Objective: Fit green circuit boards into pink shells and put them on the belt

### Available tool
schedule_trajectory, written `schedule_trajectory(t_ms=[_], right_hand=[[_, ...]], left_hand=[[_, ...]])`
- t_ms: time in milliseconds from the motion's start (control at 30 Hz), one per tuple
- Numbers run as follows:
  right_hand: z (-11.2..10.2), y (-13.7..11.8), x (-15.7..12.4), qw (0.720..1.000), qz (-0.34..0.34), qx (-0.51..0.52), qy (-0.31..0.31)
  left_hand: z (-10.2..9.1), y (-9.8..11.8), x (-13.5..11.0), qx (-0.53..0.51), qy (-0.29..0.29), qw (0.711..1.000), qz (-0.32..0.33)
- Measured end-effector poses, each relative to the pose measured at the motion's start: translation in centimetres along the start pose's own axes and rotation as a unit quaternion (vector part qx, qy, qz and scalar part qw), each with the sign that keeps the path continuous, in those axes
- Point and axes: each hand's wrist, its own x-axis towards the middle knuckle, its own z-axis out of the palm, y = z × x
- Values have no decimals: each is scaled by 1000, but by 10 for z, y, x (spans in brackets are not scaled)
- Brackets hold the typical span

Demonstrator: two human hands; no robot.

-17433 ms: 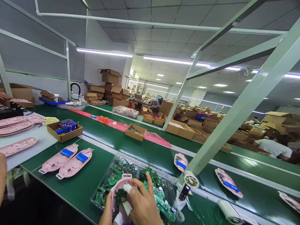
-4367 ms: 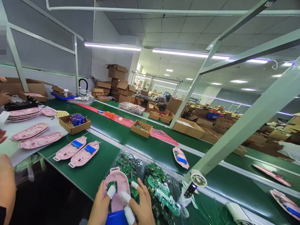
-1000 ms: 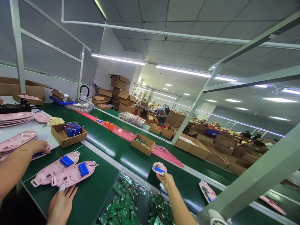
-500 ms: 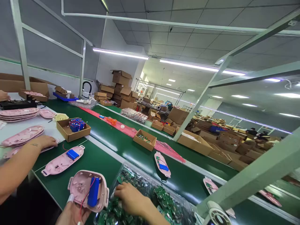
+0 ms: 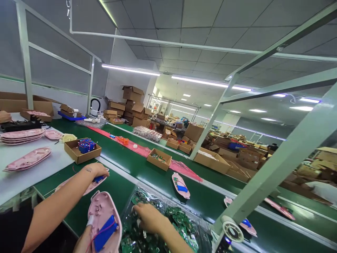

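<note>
My left hand point(image 5: 83, 241), a white finger cot on it, holds up an open pink plastic casing point(image 5: 101, 214) at the bottom of the view. A blue battery pack point(image 5: 105, 233) with a red wire lies inside the casing. My right hand point(image 5: 150, 218) is down among green circuit boards in a clear plastic bag point(image 5: 181, 225), its fingers on the boards. Whether it grips one I cannot tell.
A co-worker's arm point(image 5: 63, 196) reaches from the left onto another pink casing point(image 5: 79, 184) on the green conveyor point(image 5: 126, 151). Other pink casings lie on the belt and white table. Cardboard trays hold wired batteries and boards.
My left hand has tilted the casing and brought it closer, to the lower middle. The co-worker's hand has moved right, onto the casing at the belt's near edge. My right hand remains among the boards.
</note>
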Motion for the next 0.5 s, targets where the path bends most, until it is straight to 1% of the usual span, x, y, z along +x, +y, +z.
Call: schedule_trajectory(t_ms=[67, 133, 200, 233, 300, 333, 367, 400, 433, 467, 500], right_hand=[[-10, 12, -8, 992, 40, 92, 80], [-18, 22, -18, 964, 73, 202, 157], [-22, 26, -31, 920, 89, 315, 215], [-22, 26, -39, 896, 91, 366, 233], [-19, 20, -55, 852, 88, 451, 251], [-16, 14, -63, 823, 86, 503, 251], [-13, 8, -70, 788, 83, 558, 244], [-11, 0, -77, 753, 79, 610, 233], [-9, -7, -83, 725, 73, 648, 222], [-8, -14, -88, 711, 69, 666, 214], [-7, -19, -92, 718, 63, 660, 209]], left_hand=[[2, 5, 12, 29, 1, 1000, -9], [1, 6, 17, 61, 5, 998, -13], [-1, 9, 16, 94, 13, 995, -8], [-1, 12, 14, 110, 15, 994, -5], [-1, 18, 5, 138, 14, 990, 5], [0, 18, -2, 148, 9, 989, 12], [0, 14, -13, 154, 0, 988, 20], [1, 6, -26, 156, -12, 987, 31], [1, -7, -42, 157, -27, 986, 41], [1, -25, -60, 161, -43, 985, 46], [1, -45, -80, 165, -59, 983, 51]])
